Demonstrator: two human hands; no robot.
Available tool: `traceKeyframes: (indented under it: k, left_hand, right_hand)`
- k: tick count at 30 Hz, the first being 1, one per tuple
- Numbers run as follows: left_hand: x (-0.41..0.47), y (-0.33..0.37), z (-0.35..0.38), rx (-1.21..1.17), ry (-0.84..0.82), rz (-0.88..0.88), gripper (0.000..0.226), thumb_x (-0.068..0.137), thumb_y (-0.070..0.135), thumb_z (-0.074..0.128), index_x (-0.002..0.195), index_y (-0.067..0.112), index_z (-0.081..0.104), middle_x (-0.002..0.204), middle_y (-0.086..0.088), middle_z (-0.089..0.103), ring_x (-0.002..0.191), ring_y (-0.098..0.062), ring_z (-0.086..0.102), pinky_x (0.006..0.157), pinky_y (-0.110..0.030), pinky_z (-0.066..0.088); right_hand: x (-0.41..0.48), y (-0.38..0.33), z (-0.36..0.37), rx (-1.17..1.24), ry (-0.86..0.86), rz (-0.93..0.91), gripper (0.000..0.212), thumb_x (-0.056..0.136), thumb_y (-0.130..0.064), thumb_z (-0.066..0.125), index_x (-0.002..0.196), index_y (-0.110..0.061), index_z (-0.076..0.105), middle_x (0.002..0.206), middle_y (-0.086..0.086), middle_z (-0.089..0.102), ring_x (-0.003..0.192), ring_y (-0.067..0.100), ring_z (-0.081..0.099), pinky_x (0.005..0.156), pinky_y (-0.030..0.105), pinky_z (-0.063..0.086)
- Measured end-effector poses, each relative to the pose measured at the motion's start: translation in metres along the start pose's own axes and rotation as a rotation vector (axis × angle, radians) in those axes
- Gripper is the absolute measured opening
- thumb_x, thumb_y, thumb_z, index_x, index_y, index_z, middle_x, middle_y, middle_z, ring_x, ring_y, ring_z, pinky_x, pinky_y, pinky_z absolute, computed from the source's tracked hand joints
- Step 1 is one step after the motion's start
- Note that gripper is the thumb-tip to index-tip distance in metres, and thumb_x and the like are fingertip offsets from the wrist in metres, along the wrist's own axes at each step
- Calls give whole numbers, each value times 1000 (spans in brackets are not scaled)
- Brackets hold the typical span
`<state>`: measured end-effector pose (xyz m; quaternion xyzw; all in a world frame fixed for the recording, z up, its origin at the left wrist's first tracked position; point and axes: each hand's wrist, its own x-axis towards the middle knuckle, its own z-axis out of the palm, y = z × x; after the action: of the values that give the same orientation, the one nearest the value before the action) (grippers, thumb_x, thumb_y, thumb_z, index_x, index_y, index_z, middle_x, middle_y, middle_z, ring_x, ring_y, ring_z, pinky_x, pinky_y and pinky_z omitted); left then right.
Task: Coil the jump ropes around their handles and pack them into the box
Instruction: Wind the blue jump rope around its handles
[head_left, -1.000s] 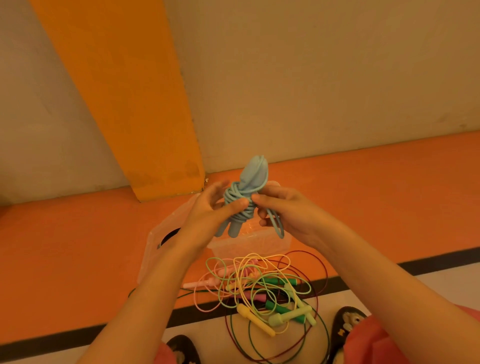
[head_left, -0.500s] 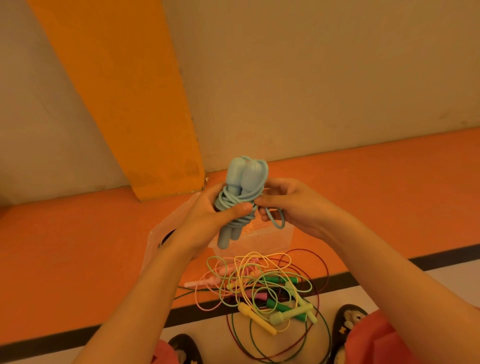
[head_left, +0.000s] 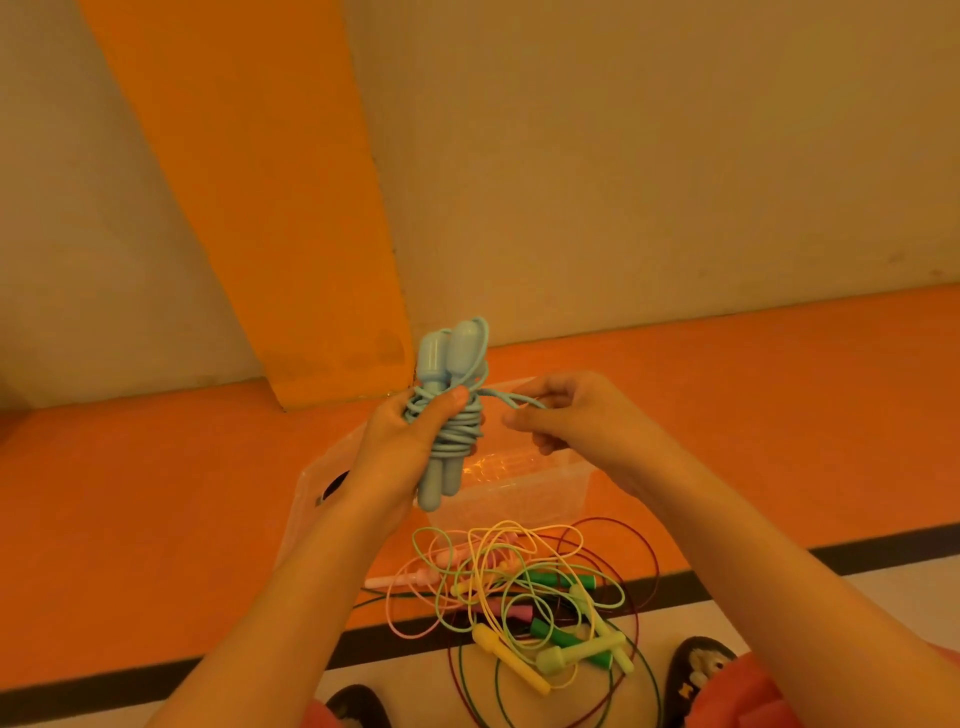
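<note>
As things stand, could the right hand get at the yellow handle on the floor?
Likely yes, once freed: the right hand pinches the blue rope's end, but the yellow handle lies exposed below, nothing between.

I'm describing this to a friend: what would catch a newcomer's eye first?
A blue rope, coiled round its two handles, stands upright mid-frame in the left hand, while the right hand holds its free loop. Below, a tangle of coloured ropes lies in front of the clear box.

rope pile (head_left: 519, 587) before box (head_left: 524, 501), wall (head_left: 649, 156) behind
</note>
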<state>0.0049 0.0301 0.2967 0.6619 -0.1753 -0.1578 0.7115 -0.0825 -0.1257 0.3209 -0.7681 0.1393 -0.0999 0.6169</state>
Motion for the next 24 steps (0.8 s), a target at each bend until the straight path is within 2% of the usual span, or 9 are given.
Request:
traceKeyframes:
  k: [4,7,10,12,14,16,19,22,24]
  left_hand:
    - [-2,13,11,-154,-61,-27,35,74,30,62,96,4,65,76,-9,73,66,-18,68,56,-28,56]
    - [-4,20,17,-209,-89,-49,40,74,32,59,98,0,64,74,-10,71,59,-16,67,53,-25,54]
    - [-6,26,21,-229,-102,-61,27,88,27,53,89,4,66,71,-9,71,55,-14,65,52,-24,54]
    - [-7,29,23,-263,-100,-71,28,95,24,47,84,6,66,70,-9,70,55,-14,64,52,-24,54]
    - [-9,32,26,-289,-102,-77,29,96,23,45,83,7,65,69,-8,70,56,-13,64,52,-25,54]
    - [-13,32,30,-282,-121,-83,28,97,23,44,85,7,64,68,-6,70,57,-12,65,52,-25,54]
    - [-19,27,38,-258,-164,-118,28,95,24,45,89,6,65,70,-4,71,60,-11,67,53,-23,54]
    - [-24,22,44,-265,-181,-158,27,86,29,52,90,5,65,74,-5,70,63,-13,67,54,-25,54]
    - [-26,19,47,-301,-184,-172,25,87,27,52,91,6,64,75,-6,69,65,-14,67,54,-25,54]
  right_hand:
    - [-2,-7,-1,-183,144,-81,13,87,-18,67,88,-6,63,55,4,56,37,2,50,42,18,42]
    - [-5,-13,-6,-375,244,-152,16,85,-25,70,80,-13,61,59,6,61,38,4,51,47,27,44]
    - [-9,-18,-17,-383,229,-124,12,83,-26,72,82,-16,66,60,3,63,41,4,54,45,21,45]
    - [-12,-24,-22,-238,172,-99,12,83,-17,72,92,-11,68,63,3,64,43,1,57,45,15,47]
    - [-15,-29,-26,56,119,-90,22,84,-6,68,105,-6,65,71,5,65,51,3,61,52,15,52]
    - [-17,-32,-27,271,121,-115,27,84,0,65,110,-7,63,78,9,65,57,5,63,58,15,53]
    - [-18,-30,-23,373,160,-168,24,86,-2,62,104,-17,66,87,8,61,65,5,58,63,14,50]
    - [-18,-26,-16,443,123,-202,26,86,-10,62,106,-26,66,100,3,64,90,10,59,77,17,51]
    - [-17,-25,-11,519,79,-235,29,82,-14,62,108,-25,65,101,3,69,99,13,63,86,23,53]
